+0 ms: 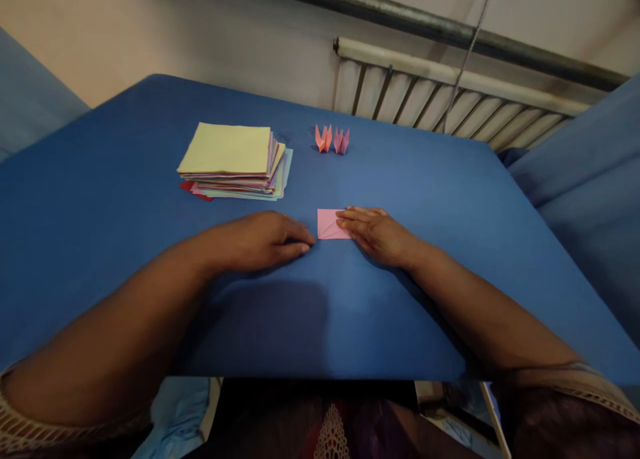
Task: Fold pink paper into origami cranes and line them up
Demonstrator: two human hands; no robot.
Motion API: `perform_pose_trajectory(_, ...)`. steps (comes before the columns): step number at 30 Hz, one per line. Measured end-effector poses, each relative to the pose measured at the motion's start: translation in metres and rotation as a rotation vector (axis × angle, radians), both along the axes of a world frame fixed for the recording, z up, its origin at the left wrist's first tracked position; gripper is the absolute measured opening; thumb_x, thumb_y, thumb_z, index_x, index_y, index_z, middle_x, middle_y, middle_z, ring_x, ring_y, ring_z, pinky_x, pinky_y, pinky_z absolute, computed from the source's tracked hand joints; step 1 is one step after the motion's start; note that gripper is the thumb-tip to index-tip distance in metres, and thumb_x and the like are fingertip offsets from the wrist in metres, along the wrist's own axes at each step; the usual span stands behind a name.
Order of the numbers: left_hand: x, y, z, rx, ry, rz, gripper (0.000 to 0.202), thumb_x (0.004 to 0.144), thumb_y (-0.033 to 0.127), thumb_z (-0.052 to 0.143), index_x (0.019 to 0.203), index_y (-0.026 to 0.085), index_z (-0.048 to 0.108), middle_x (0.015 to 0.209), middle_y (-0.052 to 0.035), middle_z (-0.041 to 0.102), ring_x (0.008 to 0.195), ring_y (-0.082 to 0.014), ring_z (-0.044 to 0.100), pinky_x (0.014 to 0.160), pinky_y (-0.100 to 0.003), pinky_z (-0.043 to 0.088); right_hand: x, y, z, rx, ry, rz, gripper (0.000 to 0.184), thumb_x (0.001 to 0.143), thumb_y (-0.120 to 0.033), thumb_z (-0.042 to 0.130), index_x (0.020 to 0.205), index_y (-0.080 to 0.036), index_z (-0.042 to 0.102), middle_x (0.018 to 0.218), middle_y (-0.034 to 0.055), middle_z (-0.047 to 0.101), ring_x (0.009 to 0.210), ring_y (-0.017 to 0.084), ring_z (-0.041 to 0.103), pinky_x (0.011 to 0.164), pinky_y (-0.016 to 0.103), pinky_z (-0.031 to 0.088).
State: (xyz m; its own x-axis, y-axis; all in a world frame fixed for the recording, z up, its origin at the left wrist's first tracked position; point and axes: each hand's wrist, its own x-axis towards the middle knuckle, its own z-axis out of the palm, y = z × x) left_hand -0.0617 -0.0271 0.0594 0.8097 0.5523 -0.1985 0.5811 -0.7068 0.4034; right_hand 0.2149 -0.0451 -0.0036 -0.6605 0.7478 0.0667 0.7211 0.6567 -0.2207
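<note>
A small folded pink paper [329, 224] lies flat on the blue table [450, 199] in front of me. My right hand [376, 233] rests palm down with its fingers stretched flat over the paper's right part, pressing it. My left hand [260, 240] lies flat on the table just left of the paper, its fingertips close to the paper's left edge, with nothing in it.
A stack of coloured paper sheets [233, 160], a pale yellow one on top, sits at the back left. Two folded paper figures, one orange [323, 138] and one pink [341, 141], stand behind the paper. A white radiator [450, 106] runs along the wall beyond the table.
</note>
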Motion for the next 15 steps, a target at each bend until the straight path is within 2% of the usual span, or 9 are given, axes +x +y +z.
perform_pose_trajectory(2, -0.003, 0.007, 0.001, 0.019, -0.02, 0.085, 0.037, 0.097, 0.035, 0.044, 0.121, 0.021, 0.069, 0.119, -0.0048, 0.073, 0.104, -0.0202, 0.067, 0.093, -0.029, 0.047, 0.0, 0.0, 0.0, 0.003, 0.001, 0.008, 0.045, 0.099, -0.019, 0.043, 0.143, -0.022, 0.052, 0.151, 0.0062, 0.05, 0.14, 0.023, 0.045, 0.111, 0.044, 0.038)
perform_pose_trajectory(4, -0.002, 0.011, -0.003, 0.145, -0.031, 0.186, 0.04, 0.096, 0.032, 0.043, 0.124, 0.016, 0.066, 0.122, -0.0085, 0.071, 0.111, -0.0233, 0.064, 0.099, -0.035, 0.045, 0.0, 0.0, 0.0, 0.01, 0.008, 0.008, 0.043, 0.1, -0.021, 0.041, 0.142, -0.021, 0.052, 0.151, 0.0064, 0.05, 0.14, 0.023, 0.046, 0.11, 0.044, 0.039)
perform_pose_trajectory(5, 0.001, 0.012, -0.007, 0.188, -0.044, 0.189, 0.04, 0.096, 0.03, 0.042, 0.126, 0.015, 0.065, 0.124, -0.0092, 0.07, 0.115, -0.0239, 0.062, 0.103, -0.037, 0.043, 0.0, 0.0, -0.001, 0.014, 0.014, 0.005, 0.043, 0.101, -0.022, 0.041, 0.142, -0.02, 0.053, 0.15, 0.0068, 0.051, 0.14, 0.024, 0.046, 0.109, 0.044, 0.039)
perform_pose_trajectory(11, 0.008, 0.003, -0.034, 0.214, -0.042, -0.042, 0.045, 0.097, 0.032, 0.045, 0.138, 0.015, 0.055, 0.144, -0.0098, 0.057, 0.136, -0.0257, 0.044, 0.114, -0.039, 0.032, 0.0, 0.0, -0.004, 0.02, 0.038, 0.003, 0.043, 0.099, -0.02, 0.043, 0.14, -0.022, 0.054, 0.15, 0.0071, 0.052, 0.138, 0.023, 0.048, 0.109, 0.043, 0.04)
perform_pose_trajectory(15, 0.004, -0.004, -0.037, 0.191, 0.037, -0.043, 0.053, 0.095, 0.034, 0.051, 0.145, 0.016, 0.048, 0.15, -0.0112, 0.05, 0.141, -0.0296, 0.04, 0.115, -0.043, 0.031, 0.0, 0.001, -0.004, 0.019, 0.036, -0.009, 0.044, 0.099, -0.021, 0.044, 0.141, -0.025, 0.053, 0.149, 0.0068, 0.052, 0.137, 0.024, 0.049, 0.108, 0.045, 0.04)
